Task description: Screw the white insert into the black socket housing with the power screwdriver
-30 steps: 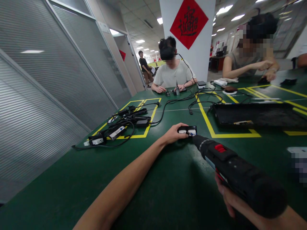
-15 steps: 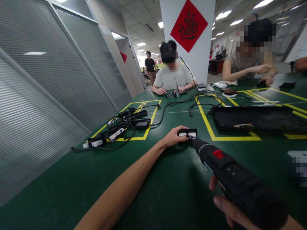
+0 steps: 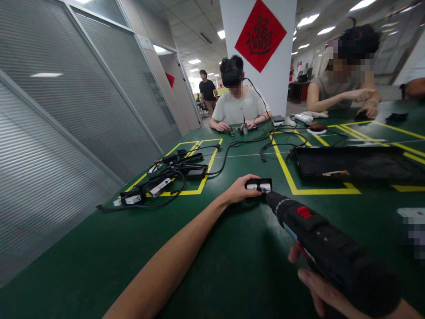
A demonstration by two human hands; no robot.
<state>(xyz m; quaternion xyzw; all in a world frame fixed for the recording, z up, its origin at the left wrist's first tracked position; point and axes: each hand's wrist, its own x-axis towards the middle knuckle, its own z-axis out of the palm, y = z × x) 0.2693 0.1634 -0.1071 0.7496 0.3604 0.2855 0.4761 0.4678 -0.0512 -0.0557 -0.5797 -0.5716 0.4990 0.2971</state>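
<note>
Near the middle of the green table, my left hand [image 3: 239, 189] grips the left end of a small black box with white parts [image 3: 264, 187] in its near face. My right hand [image 3: 320, 283] is wrapped round the handle of a black cordless drill [image 3: 325, 239] with a red switch on top. The drill points away from me and to the left, its tip at the near face of the box. Whether the bit touches a screw there is too small to tell. Much of my right hand is hidden beneath the drill body.
Several black devices with cables [image 3: 179, 170] lie in a yellow-taped area at the left. A black tray [image 3: 361, 166] lies at the right. Loose black cables [image 3: 232, 144] cross the table's middle. Two people [image 3: 239, 102] work across the table, and another stands farther back.
Both hands, the box and the drill hold nearly the same place. The back end of the drill has shifted very slightly. The view has moved a little.
</note>
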